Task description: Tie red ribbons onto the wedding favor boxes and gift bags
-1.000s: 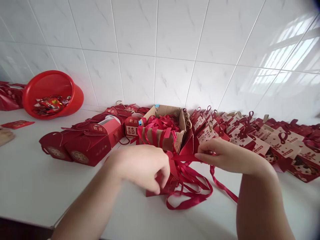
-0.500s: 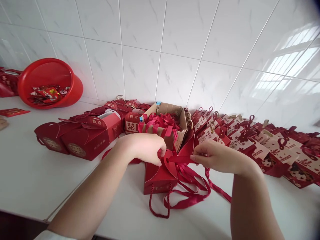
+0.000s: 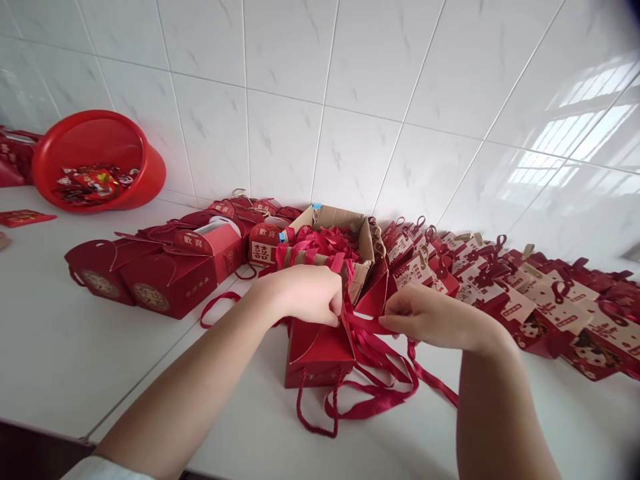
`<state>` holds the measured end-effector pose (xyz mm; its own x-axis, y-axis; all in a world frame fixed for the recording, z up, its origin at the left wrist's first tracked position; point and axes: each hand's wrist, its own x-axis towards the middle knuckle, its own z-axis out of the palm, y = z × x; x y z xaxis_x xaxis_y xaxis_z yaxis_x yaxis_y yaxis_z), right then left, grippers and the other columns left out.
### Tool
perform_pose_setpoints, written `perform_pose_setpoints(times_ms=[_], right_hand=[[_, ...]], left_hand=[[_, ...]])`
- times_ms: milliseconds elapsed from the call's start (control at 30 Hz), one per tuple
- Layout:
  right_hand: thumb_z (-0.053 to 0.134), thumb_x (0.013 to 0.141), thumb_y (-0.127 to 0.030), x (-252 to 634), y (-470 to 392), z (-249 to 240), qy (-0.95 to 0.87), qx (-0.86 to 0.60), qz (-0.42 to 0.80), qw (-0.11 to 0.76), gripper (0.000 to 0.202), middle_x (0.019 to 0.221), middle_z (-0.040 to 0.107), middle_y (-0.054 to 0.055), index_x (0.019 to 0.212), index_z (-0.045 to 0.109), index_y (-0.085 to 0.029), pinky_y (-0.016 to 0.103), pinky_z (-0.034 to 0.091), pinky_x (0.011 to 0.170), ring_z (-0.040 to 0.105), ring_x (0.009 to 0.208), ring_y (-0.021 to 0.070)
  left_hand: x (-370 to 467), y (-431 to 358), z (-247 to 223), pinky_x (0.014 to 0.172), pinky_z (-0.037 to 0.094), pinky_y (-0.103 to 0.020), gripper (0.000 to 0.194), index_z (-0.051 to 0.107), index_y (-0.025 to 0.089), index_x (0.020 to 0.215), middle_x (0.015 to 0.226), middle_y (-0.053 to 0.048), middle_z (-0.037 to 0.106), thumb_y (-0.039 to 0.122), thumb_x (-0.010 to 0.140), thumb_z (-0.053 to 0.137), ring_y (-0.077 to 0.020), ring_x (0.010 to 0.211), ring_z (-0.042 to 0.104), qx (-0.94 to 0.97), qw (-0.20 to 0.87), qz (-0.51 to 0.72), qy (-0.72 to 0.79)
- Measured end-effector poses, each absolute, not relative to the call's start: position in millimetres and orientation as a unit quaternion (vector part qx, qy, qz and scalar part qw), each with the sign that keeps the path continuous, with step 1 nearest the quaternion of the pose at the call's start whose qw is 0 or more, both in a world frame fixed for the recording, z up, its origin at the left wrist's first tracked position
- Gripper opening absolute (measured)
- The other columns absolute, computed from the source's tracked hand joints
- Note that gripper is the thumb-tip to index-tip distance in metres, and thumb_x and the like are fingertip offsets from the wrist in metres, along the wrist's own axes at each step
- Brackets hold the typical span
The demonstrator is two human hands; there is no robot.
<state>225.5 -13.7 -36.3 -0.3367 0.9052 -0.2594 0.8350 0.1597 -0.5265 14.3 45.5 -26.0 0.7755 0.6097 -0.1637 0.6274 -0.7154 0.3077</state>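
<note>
Glossy white tiles with grey veining cover the wall [image 3: 280, 140], mirroring a barred window; along it runs a smooth white table [image 3: 145, 347]. Right of an open cardboard carton [image 3: 340, 221] stand rows of small red-and-cream paper boxes [image 3: 505, 293] with looped tops. Left of the carton are dark-red card boxes [image 3: 175, 280], then a round plastic tub [image 3: 156, 173] on its side, holding shiny packets [image 3: 100, 185]. Satin ribbons [image 3: 327, 241] heap inside the carton. In front of it sits a red gift box [image 3: 320, 367] with a twisted cord handle [image 3: 320, 430]. The left hand [image 3: 313, 295] curls at its top, fingertips partly hidden, grip unclear. The right hand [image 3: 427, 317], just right of the gift box, pinches a flat red ribbon [image 3: 367, 325] reaching that top.
</note>
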Motion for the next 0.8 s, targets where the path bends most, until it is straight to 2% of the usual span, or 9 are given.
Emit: perform_pose_setpoints(times_ms=[200, 300, 400, 467, 500, 567, 667, 733, 800], right_hand=[[0.05, 0.084, -0.033, 225.2, -14.3, -38.0, -0.766, -0.572, 0.29, 0.046, 0.036, 0.054, 0.029, -0.004, 0.057, 0.031, -0.019, 0.026, 0.02, 0.044, 0.025, 0.048, 0.008], [0.051, 0.087, -0.041, 224.9, -15.3, -36.9, -0.776, -0.575, 0.253, 0.054, 0.034, 0.058, 0.043, -0.002, 0.062, 0.048, -0.019, 0.025, 0.027, 0.046, 0.036, 0.051, 0.0097], [0.052, 0.089, -0.046, 223.6, -14.0, -35.2, -0.787, -0.567, 0.204, 0.131, 0.029, 0.091, 0.064, 0.005, 0.094, 0.066, -0.021, 0.028, 0.045, 0.068, 0.058, 0.08, 0.0174], [0.051, 0.09, -0.044, 221.2, -11.4, -34.7, -0.799, -0.533, 0.197, 0.196, 0.032, 0.111, 0.063, 0.006, 0.111, 0.064, -0.024, 0.032, 0.047, 0.086, 0.058, 0.099, 0.0203], [0.05, 0.092, -0.043, 219.4, -9.7, -34.7, -0.805, -0.509, 0.207, 0.223, 0.031, 0.112, 0.063, 0.006, 0.112, 0.064, -0.023, 0.033, 0.046, 0.089, 0.058, 0.102, 0.0203], [0.049, 0.093, -0.041, 214.9, -6.6, -35.5, -0.81, -0.462, 0.252, 0.259, 0.029, 0.106, 0.065, 0.006, 0.106, 0.065, -0.021, 0.032, 0.048, 0.087, 0.06, 0.098, 0.0194], [0.053, 0.092, -0.042, 208.6, -5.0, -37.0, -0.792, -0.426, 0.321, 0.298, 0.027, 0.089, 0.065, 0.004, 0.092, 0.065, -0.018, 0.029, 0.05, 0.074, 0.06, 0.082, 0.0169], [0.057, 0.091, -0.041, 206.9, -6.7, -36.4, -0.763, -0.427, 0.34, 0.347, 0.026, 0.08, 0.063, 0.002, 0.085, 0.064, -0.017, 0.027, 0.049, 0.07, 0.059, 0.076, 0.0151], [0.06, 0.09, -0.039, 208.5, -10.1, -34.1, -0.714, -0.435, 0.331, 0.438, 0.023, 0.075, 0.061, 0.001, 0.082, 0.063, -0.017, 0.026, 0.049, 0.069, 0.059, 0.074, 0.0139]], left_hand=[[18.9, 43.8, -26.9, 0.043, 0.024, -0.027, 0.014, 0.062, 0.02, 0.053, 0.048, 0.002, 0.05, 0.015, 0.064, 0.055, -0.0108, 0.042, 0.036, 0.934, 0.145, -0.002, 0.326], [17.9, 43.3, -26.7, 0.044, 0.027, -0.026, 0.01, 0.059, 0.02, 0.054, 0.053, 0.002, 0.056, 0.018, 0.063, 0.056, -0.0112, 0.046, 0.043, 0.934, 0.147, 0.019, 0.326], [16.9, 40.8, -24.7, 0.05, 0.032, -0.026, 0.011, 0.063, 0.021, 0.059, 0.062, 0.002, 0.063, 0.02, 0.067, 0.057, -0.0118, 0.055, 0.051, 0.937, 0.135, 0.098, 0.308], [16.5, 37.6, -21.8, 0.056, 0.035, -0.026, 0.012, 0.065, 0.021, 0.061, 0.068, 0.002, 0.066, 0.02, 0.071, 0.057, -0.0118, 0.062, 0.054, 0.934, 0.118, 0.17, 0.29], [16.1, 35.6, -19.9, 0.058, 0.036, -0.026, 0.014, 0.065, 0.021, 0.062, 0.07, 0.002, 0.066, 0.02, 0.073, 0.057, -0.0118, 0.064, 0.055, 0.932, 0.108, 0.203, 0.281], [14.2, 31.2, -15.2, 0.062, 0.038, -0.026, 0.016, 0.068, 0.021, 0.066, 0.074, 0.002, 0.067, 0.02, 0.076, 0.056, -0.012, 0.067, 0.056, 0.921, 0.093, 0.264, 0.27], [7.1, 25.5, -7.9, 0.064, 0.04, -0.026, 0.018, 0.071, 0.022, 0.071, 0.075, 0.002, 0.068, 0.024, 0.081, 0.056, -0.0132, 0.07, 0.058, 0.907, 0.088, 0.31, 0.27], [-0.4, 24.0, -5.0, 0.062, 0.04, -0.026, 0.021, 0.07, 0.022, 0.071, 0.07, 0.002, 0.067, 0.029, 0.083, 0.054, -0.0126, 0.064, 0.056, 0.907, 0.092, 0.28, 0.302], [-8.3, 25.3, -4.8, 0.054, 0.036, -0.027, 0.026, 0.066, 0.022, 0.069, 0.062, 0.002, 0.064, 0.037, 0.084, 0.052, -0.0121, 0.052, 0.052, 0.907, 0.109, 0.182, 0.364]])
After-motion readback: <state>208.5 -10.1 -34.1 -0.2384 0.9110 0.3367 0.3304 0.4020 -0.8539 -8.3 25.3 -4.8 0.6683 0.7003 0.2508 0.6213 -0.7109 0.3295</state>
